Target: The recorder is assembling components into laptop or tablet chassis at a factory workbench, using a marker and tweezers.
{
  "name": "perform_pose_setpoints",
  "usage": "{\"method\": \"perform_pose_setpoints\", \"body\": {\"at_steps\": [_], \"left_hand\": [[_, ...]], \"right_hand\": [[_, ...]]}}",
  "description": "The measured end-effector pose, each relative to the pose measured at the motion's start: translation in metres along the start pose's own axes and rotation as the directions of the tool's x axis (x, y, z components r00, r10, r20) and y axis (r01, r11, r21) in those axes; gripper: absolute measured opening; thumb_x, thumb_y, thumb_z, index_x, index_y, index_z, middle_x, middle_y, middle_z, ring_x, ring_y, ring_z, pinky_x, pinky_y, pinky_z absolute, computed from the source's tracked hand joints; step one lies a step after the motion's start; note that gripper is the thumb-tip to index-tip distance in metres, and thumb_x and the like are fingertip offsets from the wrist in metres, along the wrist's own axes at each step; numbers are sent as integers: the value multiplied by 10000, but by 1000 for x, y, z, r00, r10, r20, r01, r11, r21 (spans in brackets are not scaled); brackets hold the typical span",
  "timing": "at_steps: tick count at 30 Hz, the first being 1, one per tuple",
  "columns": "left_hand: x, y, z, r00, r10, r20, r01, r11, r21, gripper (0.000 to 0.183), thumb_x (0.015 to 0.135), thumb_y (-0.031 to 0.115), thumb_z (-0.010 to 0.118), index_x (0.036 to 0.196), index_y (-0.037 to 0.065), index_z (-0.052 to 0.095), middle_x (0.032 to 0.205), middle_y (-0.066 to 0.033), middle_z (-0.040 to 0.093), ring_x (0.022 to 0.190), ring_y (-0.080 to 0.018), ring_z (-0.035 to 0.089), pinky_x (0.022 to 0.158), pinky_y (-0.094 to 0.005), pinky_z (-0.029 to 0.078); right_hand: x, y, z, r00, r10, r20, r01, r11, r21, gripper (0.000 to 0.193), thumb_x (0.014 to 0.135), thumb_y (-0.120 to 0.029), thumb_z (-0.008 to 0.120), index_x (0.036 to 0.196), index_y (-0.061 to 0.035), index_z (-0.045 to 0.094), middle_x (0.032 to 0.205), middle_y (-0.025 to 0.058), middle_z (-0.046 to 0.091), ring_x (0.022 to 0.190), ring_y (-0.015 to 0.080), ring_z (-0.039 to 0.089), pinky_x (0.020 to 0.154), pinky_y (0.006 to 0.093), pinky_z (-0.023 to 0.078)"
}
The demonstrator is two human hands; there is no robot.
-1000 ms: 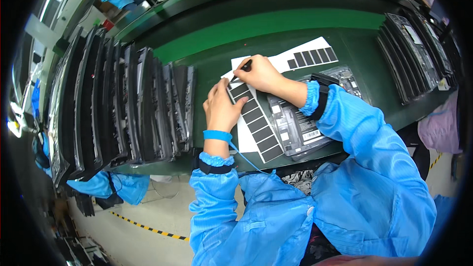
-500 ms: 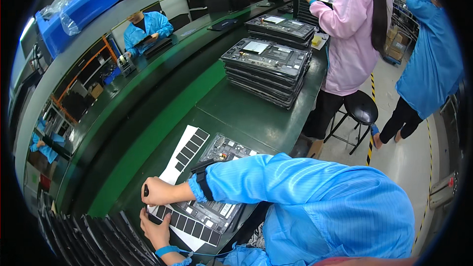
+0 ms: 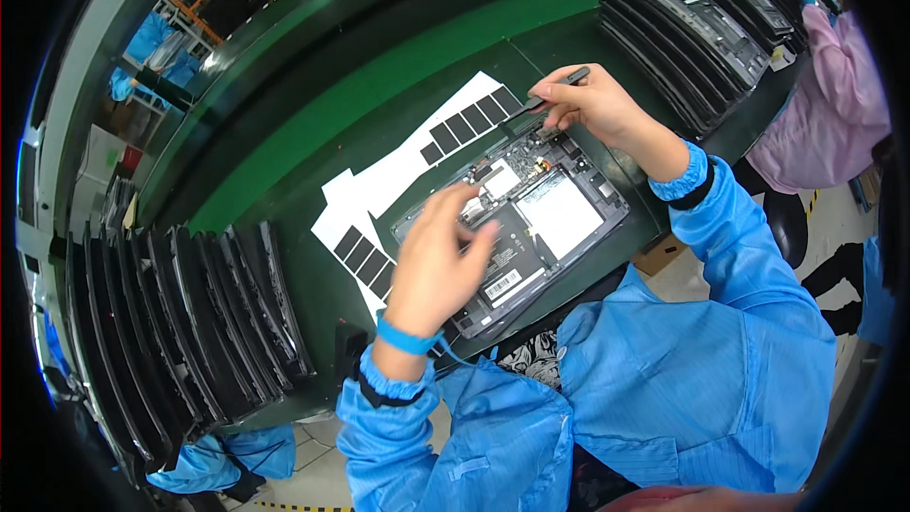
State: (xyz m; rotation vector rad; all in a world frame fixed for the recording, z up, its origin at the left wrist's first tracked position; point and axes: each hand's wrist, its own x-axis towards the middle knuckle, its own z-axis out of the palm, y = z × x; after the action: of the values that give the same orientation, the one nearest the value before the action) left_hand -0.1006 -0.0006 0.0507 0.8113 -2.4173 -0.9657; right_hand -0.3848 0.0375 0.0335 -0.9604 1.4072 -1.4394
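Observation:
An opened laptop base (image 3: 607, 192) lies before me, with its circuit board, a black battery (image 3: 510, 261) and a white rectangle (image 3: 566, 216) showing. My right hand (image 3: 602, 109) is over its far right corner, closed on a slim black tweezers-like tool (image 3: 545, 100) whose tip points left toward the sheets. Low over the laptop's left side is my left hand (image 3: 431, 261), thumb and fingers apart, with nothing visible between them. White sheets (image 3: 398, 166) with rows of black rectangular pads (image 3: 464, 123) lie beyond and left of the laptop, partly under it.
At left, a row of dark laptop panels (image 3: 180, 322) stands on edge. Stacked laptop bases (image 3: 678, 47) are at the far right, near a person in pink (image 3: 834, 104). A green strip (image 3: 379, 76) runs along the bench behind the sheets. A blue cord hangs from my left wristband (image 3: 406, 334).
My view has swung, showing the laptop more fully. My right hand has gone from the sheet's near end to the laptop's far right corner; my left hand has left the sheet and opened.

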Motion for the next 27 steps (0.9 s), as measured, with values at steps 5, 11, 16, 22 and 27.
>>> {"method": "perform_pose_setpoints", "body": {"at_steps": [5, 11, 16, 22, 27], "left_hand": [[21, 5, 35, 958, 114, 262, -115, 993, -10, 581, 841, 192, 676, 1345, 1, 458, 1423, -252, 418, 732, -249, 676, 747, -338, 536], [34, 11, 60, 953, 115, 280, -135, 989, 54, 598, 814, 213, 705, 1342, 57, 470, 1429, -237, 398, 674, -260, 655, 725, -351, 544], [32, 12, 58, 953, 122, 277, -108, 992, -67, 497, 787, 169, 730, 1248, 77, 567, 1411, -180, 433, 672, -228, 653, 698, -328, 544], [33, 12, 60, 937, 156, 311, -136, 987, -86, 400, 786, 167, 725, 1166, 90, 624, 1413, -150, 453, 794, -275, 676, 726, -343, 546], [32, 11, 63, 941, 175, 290, -167, 985, -52, 352, 795, 180, 713, 1128, 89, 642, 1407, -139, 460, 879, -297, 674, 753, -350, 544]], "right_hand": [[-3, 17, 5, 999, -2, 44, 3, 1000, -6, 209, 882, -169, 680, 971, 21, 675, 818, 113, 697, 603, 112, 644, 525, 204, 482], [-7, 24, -9, 1000, 6, 22, -7, 998, 62, 216, 872, -157, 691, 950, 44, 676, 777, 123, 691, 546, 119, 630, 482, 201, 468], [-8, 29, -15, 996, 76, 50, -82, 988, 130, 210, 867, -136, 684, 966, 50, 685, 841, 170, 704, 563, 132, 645, 482, 200, 474], [-17, 31, -17, 983, 164, 85, -174, 977, 126, 218, 864, -143, 696, 958, 53, 686, 817, 153, 702, 534, 134, 645, 438, 197, 466], [-15, 33, -16, 985, 171, 37, -174, 979, 102, 221, 866, -133, 701, 981, 54, 678, 820, 142, 699, 563, 124, 654, 449, 185, 477]]}}
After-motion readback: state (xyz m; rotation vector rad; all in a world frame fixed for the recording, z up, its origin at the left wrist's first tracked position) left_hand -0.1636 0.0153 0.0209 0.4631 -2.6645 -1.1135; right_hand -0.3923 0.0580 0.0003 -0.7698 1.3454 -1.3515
